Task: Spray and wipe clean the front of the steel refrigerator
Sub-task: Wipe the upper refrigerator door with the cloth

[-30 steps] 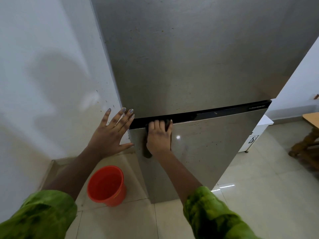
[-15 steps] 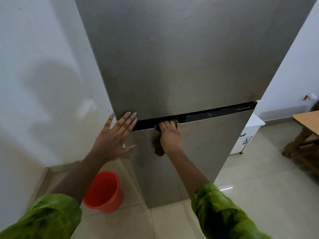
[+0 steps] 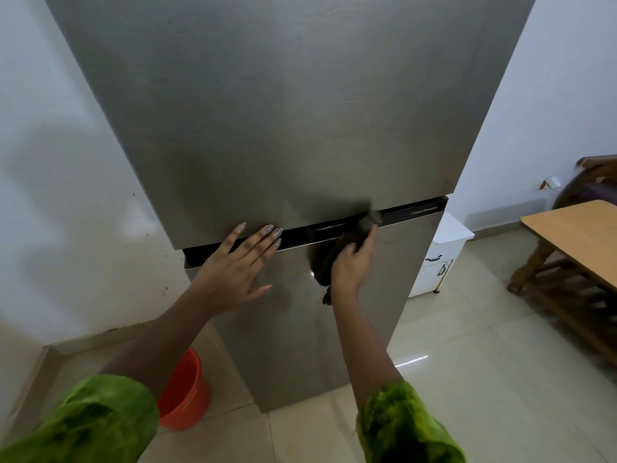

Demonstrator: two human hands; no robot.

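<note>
1. White walls flank the fridge [image 3: 283,128] on both sides; pale floor tiles run under it, with an orange bucket [image 3: 183,396] low by its left corner and a wooden table [image 3: 574,235] off to the right.
2. The fridge stands right in front of me, its steel front filling most of the view, upper door above, lower door below, a black strip [image 3: 317,230] between them.
3. My left hand [image 3: 233,269] lies flat and spread, fingers apart, palm on the top of the lower door, fingertips reaching over the strip. It grips nothing; it just braces.
4. My right hand [image 3: 354,262] is closed around a dark cloth [image 3: 327,259], pressing it on the lower door just under the strip, right of the left hand. The cloth's upper end is blurred at the strip.
5. I judge the cloth soft and limp: it bunches in the fist and a tail hangs below my wrist, so it is best held wadded, with the palm behind it for pressure.
6. The steel looks smooth and hard, likely slippery where wet. Faint smears show on the upper door, so I reckon plenty is left to wipe.
7. The fridge should be heavy and stay put, though a door could swing if I pushed at its edge; the flat left hand guards against that.
8. No spray bottle is in view.
</note>
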